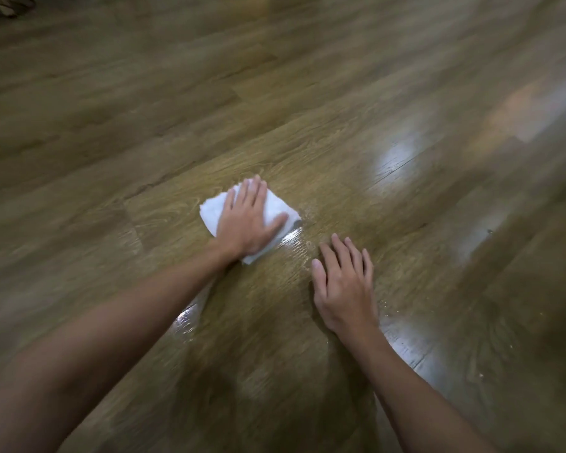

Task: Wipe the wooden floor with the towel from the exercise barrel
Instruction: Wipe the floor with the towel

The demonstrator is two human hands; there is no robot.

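Flat under the open-fingered left hand (247, 223) lies the towel (214, 209); right hand (343, 286) rests spread on floor (307, 142).

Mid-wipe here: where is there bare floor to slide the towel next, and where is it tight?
Bare floor lies wide beyond the towel, and left of the left hand pressing it. More bare boards lie right of the right hand, which rests flat on the floor. Tightest is the shiny strip between the two hands.

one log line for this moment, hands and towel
left hand: flat on towel | right hand: flat on floor | floor: shiny streaks near towel
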